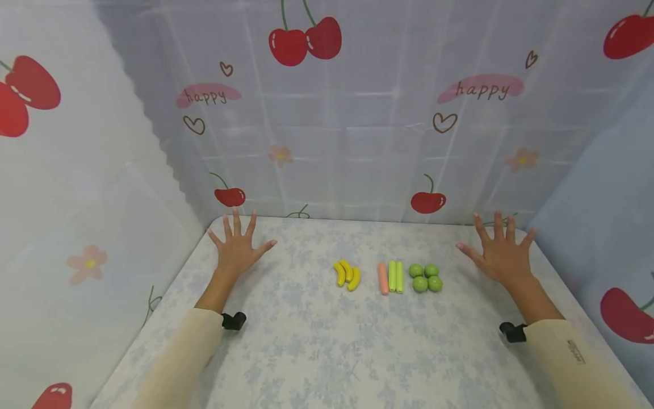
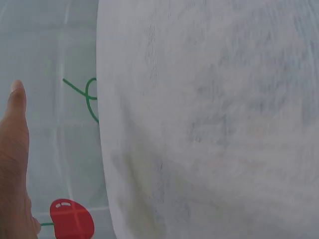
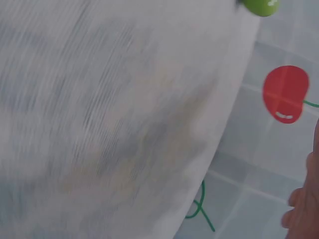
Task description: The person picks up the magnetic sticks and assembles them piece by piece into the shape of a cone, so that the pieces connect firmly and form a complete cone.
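Note:
My left hand [image 1: 237, 253] is spread over the far left of the table, fingers straight and apart, holding nothing. At the far right my right hand [image 1: 504, 257] is spread the same way, also bare. Between them lie small yellow bananas [image 1: 349, 275], an orange stick [image 1: 383, 279], two light green sticks [image 1: 395, 277] side by side, and several round green fruits [image 1: 425, 278] in a tight cluster. The green fruits are nearest to the right hand, the bananas nearest to the left. One green fruit [image 3: 262, 6] shows at the top of the right wrist view.
The table [image 1: 306, 352] has a pale cloth with a faint blue floral pattern. A curtain [image 1: 347, 130] printed with cherries and "happy" hangs behind its far edge and continues along both sides. A black wrist strap piece [image 1: 234, 321] sits at the left cuff, another [image 1: 512, 332] at the right.

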The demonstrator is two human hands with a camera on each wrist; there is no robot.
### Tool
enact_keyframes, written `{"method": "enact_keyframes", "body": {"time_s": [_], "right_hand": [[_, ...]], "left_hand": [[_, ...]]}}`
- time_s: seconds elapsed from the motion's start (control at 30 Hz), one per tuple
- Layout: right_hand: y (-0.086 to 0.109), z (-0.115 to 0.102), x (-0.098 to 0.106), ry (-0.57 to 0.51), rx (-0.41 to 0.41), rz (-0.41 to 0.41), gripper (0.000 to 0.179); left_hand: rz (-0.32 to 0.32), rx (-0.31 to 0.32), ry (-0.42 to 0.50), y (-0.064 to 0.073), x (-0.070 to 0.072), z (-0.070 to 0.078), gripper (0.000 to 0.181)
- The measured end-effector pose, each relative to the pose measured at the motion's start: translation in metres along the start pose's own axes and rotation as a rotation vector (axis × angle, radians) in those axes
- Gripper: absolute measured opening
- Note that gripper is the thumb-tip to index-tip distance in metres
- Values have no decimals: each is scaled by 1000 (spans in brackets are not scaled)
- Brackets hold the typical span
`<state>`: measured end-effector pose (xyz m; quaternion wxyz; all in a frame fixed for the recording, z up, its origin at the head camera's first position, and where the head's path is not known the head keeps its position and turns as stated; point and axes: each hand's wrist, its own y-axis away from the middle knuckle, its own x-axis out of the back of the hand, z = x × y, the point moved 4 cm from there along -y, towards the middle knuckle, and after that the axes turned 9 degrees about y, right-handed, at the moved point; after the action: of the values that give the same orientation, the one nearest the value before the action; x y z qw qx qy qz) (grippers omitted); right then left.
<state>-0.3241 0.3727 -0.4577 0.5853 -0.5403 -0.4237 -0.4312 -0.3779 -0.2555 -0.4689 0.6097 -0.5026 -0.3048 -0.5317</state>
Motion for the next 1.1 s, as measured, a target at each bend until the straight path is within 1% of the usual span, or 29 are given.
{"method": "enact_keyframes", "body": {"time_s": [0.1,0.2,0.27,0.33,0.43,0.5,0.57,0.63,0.7,0.87,1.0,1.1], "right_hand": [[5,-6,-2,-91,-14,-59,94],[12,-13,-3,-194,-28,-112,91],[18,-18,-3,-251,-40,-136,91],[25,-23,-2,-303,-39,-150,92],[35,-31,-1,-354,-27,-186,96],[41,-38,1,-370,-12,-219,98],[47,-44,3,-372,-2,-247,98],[50,-52,7,-371,12,-255,94],[53,-59,11,-363,27,-232,87],[57,-70,15,-332,42,-170,65],[58,-77,13,-318,65,-156,48],[57,-82,13,-323,94,-156,42]], "left_hand": [[24,-17,31,8,-3,6,102],[41,-46,65,18,-5,17,98],[47,-68,84,25,-6,27,92],[57,-103,103,30,-7,38,84],[46,-132,150,38,-9,57,72],[24,-141,194,43,-13,69,65],[-9,-134,253,49,-17,83,60],[-40,-133,296,52,-23,96,55],[-60,-143,329,55,-28,108,49],[-97,-147,333,57,-42,136,36],[-117,-149,335,55,-53,154,31],[-131,-152,330,53,-60,165,31]]}}
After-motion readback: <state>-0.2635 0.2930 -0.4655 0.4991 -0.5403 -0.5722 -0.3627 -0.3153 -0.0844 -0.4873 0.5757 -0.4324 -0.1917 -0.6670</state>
